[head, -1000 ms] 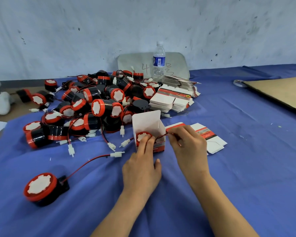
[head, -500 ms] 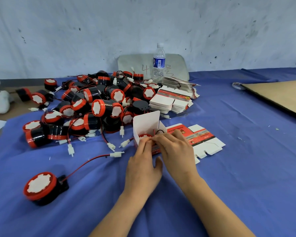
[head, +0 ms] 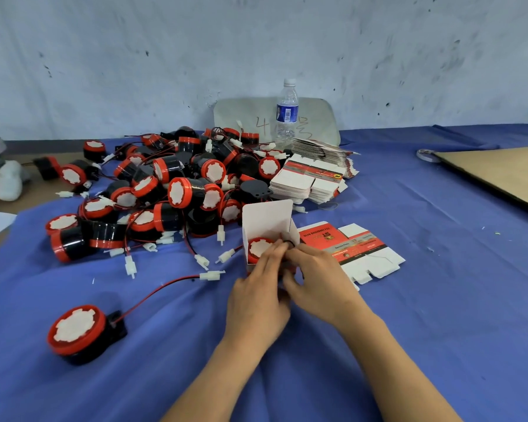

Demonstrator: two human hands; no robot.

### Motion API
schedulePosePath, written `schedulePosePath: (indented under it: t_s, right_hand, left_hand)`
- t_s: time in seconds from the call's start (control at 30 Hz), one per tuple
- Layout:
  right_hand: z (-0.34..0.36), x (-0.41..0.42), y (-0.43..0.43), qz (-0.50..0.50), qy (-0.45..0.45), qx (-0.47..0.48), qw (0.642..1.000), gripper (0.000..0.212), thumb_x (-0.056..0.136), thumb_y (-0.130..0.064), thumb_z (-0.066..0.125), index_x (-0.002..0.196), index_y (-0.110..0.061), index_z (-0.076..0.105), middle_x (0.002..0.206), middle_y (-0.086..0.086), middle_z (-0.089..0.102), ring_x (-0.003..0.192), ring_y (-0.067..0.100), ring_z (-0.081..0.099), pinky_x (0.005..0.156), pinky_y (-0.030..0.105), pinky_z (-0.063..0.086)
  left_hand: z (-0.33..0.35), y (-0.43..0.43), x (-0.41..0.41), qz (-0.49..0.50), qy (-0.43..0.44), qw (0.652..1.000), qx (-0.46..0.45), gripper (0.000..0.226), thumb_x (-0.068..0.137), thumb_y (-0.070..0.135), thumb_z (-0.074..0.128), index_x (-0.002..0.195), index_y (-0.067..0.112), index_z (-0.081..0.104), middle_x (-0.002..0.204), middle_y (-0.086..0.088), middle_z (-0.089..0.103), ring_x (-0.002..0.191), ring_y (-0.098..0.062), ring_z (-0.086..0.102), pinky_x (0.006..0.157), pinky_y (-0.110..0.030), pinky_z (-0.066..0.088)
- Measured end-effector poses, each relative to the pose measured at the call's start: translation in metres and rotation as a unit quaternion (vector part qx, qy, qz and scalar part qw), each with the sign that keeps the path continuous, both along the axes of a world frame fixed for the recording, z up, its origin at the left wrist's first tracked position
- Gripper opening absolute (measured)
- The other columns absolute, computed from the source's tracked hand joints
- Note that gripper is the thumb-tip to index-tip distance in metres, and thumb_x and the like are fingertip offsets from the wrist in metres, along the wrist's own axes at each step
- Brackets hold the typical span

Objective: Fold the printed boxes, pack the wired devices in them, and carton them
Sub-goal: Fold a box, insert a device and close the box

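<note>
A spare wired device (head: 79,332) waits at my far left, clear of the pile (head: 171,190). My left hand (head: 258,295) wraps the open printed box (head: 267,231) to steady it upright, with the device (head: 260,247) seated inside. My right hand (head: 316,283) pinches its coiled wire (head: 288,239) down into the mouth, the next flat blank (head: 355,249) lying just beside.

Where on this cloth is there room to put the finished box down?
Bare blue cloth lies right of the right hand, between the flat printed box and the cardboard sheet. Left is crowded: the device pile and a lone device.
</note>
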State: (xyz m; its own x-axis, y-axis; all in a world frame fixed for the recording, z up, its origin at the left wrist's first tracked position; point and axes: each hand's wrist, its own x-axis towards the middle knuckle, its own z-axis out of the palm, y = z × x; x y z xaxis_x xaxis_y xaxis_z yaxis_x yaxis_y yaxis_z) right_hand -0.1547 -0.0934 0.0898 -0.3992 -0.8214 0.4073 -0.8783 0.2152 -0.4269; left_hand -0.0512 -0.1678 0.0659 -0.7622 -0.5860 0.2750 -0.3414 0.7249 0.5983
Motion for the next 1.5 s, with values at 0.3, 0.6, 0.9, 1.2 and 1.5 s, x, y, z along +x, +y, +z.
schedulePosePath:
  t_s: [0.3, 0.6, 0.9, 1.2, 1.5]
  right_hand:
    - [0.0, -0.005, 0.004, 0.026, -0.016, -0.145, 0.989, 0.012, 0.086, -0.006, 0.069, 0.097, -0.008, 0.066, 0.09, 0.002, 0.066, 0.076, 0.014, 0.059, 0.068, 0.02, 0.045]
    - [-0.007, 0.002, -0.003, -0.057, 0.023, -0.197, 0.978, 0.016, 0.082, -0.011, 0.071, 0.097, -0.009, 0.07, 0.124, 0.009, 0.058, 0.106, 0.027, 0.054, 0.09, 0.031, 0.045]
    - [-0.004, 0.003, -0.01, -0.025, -0.285, -0.269, 0.92, 0.089, 0.084, 0.002, 0.067, 0.143, -0.046, 0.02, 0.151, -0.008, 0.028, 0.133, 0.002, 0.038, 0.1, 0.026, 0.046]
    - [-0.015, -0.002, -0.014, -0.066, -0.345, -0.211, 0.912, 0.077, 0.089, -0.008, 0.064, 0.147, -0.04, 0.026, 0.105, -0.004, 0.064, 0.098, 0.008, 0.063, 0.074, 0.014, 0.05]
    - [-0.018, 0.004, -0.02, -0.122, -0.254, -0.197, 0.939, 0.075, 0.089, -0.003, 0.062, 0.146, -0.038, 0.029, 0.137, -0.001, 0.055, 0.124, 0.014, 0.052, 0.101, 0.032, 0.047]
  left_hand:
    - [0.004, -0.009, -0.001, 0.029, 0.0, 0.999, -0.023, 0.055, 0.092, 0.017, 0.05, 0.138, 0.045, 0.04, 0.144, 0.034, 0.034, 0.105, -0.011, 0.057, 0.069, -0.027, 0.049]
    - [0.003, -0.016, 0.0, 0.0, 0.109, 0.994, -0.017, 0.02, 0.096, 0.022, 0.057, 0.111, 0.025, 0.071, 0.117, 0.023, 0.064, 0.1, -0.01, 0.062, 0.072, -0.038, 0.052]
    - [0.002, -0.013, -0.002, 0.009, 0.115, 0.992, -0.047, 0.025, 0.099, 0.026, 0.05, 0.114, 0.02, 0.069, 0.127, 0.02, 0.058, 0.108, -0.011, 0.06, 0.072, -0.041, 0.054]
    - [0.0, -0.007, -0.002, 0.034, 0.198, 0.98, -0.013, 0.017, 0.088, 0.009, 0.069, 0.102, 0.016, 0.074, 0.1, 0.006, 0.073, 0.089, -0.013, 0.067, 0.074, -0.034, 0.056]
    - [0.002, -0.006, -0.001, 0.04, 0.138, 0.988, -0.061, 0.012, 0.089, 0.013, 0.063, 0.096, 0.02, 0.069, 0.106, 0.016, 0.067, 0.091, -0.01, 0.063, 0.065, -0.038, 0.054]
